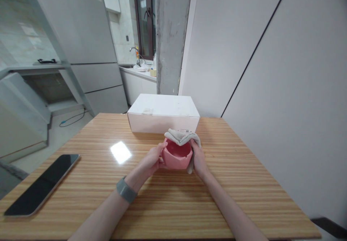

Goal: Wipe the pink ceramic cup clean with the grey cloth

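A pink faceted cup (176, 156) is held just above the wooden table (168, 204), near its middle. My left hand (153, 159) grips the cup's left side. My right hand (197, 157) holds a grey-beige cloth (181, 136) against the cup's right side and far rim. The cloth drapes over the back edge of the cup and down past my right palm. A grey band (126, 189) sits on my left wrist.
A closed white cardboard box (164, 113) stands right behind the cup. A dark phone or tablet (43, 184) lies face up near the table's left edge. A white wall runs close along the right side. A fridge and kitchen counter lie beyond.
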Demonstrator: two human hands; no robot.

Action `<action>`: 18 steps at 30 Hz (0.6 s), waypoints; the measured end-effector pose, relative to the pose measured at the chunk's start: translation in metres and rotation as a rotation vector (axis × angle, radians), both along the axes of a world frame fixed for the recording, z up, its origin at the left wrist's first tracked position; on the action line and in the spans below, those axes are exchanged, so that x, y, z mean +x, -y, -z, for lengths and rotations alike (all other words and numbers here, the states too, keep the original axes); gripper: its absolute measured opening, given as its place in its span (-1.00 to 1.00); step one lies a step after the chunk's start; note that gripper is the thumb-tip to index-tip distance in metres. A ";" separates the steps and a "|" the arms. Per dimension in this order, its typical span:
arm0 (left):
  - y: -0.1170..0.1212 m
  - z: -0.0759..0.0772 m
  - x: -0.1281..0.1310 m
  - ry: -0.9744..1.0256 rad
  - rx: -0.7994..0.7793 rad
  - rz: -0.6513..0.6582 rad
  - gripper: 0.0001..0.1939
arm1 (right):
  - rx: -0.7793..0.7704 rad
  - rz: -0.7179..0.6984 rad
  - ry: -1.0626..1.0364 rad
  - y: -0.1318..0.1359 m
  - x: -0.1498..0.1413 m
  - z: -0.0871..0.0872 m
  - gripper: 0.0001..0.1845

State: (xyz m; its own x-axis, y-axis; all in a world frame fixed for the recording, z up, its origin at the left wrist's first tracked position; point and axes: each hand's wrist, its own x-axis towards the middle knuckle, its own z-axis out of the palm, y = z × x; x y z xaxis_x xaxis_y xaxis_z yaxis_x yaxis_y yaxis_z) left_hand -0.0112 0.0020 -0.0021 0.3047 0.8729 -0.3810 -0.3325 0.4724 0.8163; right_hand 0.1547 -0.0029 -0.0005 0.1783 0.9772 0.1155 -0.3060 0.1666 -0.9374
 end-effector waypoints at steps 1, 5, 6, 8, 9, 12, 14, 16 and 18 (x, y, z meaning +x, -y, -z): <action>0.001 -0.001 0.001 0.016 0.002 -0.025 -0.71 | 0.011 0.025 0.004 0.001 -0.002 -0.001 -0.66; 0.009 -0.003 0.012 0.110 0.093 -0.110 -0.72 | 0.079 0.142 0.043 0.006 -0.013 0.003 -0.66; 0.011 -0.003 0.015 0.139 0.123 -0.119 -0.72 | 0.108 0.174 0.052 0.007 -0.016 0.006 -0.65; 0.015 -0.003 0.020 0.204 0.169 -0.115 -0.74 | 0.164 0.226 0.064 0.008 -0.020 0.010 -0.63; 0.016 -0.002 0.022 0.230 0.175 -0.103 -0.73 | 0.177 0.232 0.070 0.008 -0.020 0.011 -0.63; 0.014 -0.001 0.021 0.235 0.124 -0.025 -0.67 | 0.120 0.215 0.071 0.003 -0.011 0.012 -0.65; 0.011 0.000 0.017 0.205 0.064 0.047 -0.62 | 0.056 0.183 0.040 -0.003 -0.001 0.011 -0.66; 0.009 0.001 0.013 0.179 0.030 0.103 -0.53 | 0.005 0.092 -0.005 -0.009 0.008 0.011 -0.65; 0.009 0.001 0.011 0.151 0.023 0.137 -0.50 | -0.044 -0.030 -0.020 -0.012 0.015 0.011 -0.63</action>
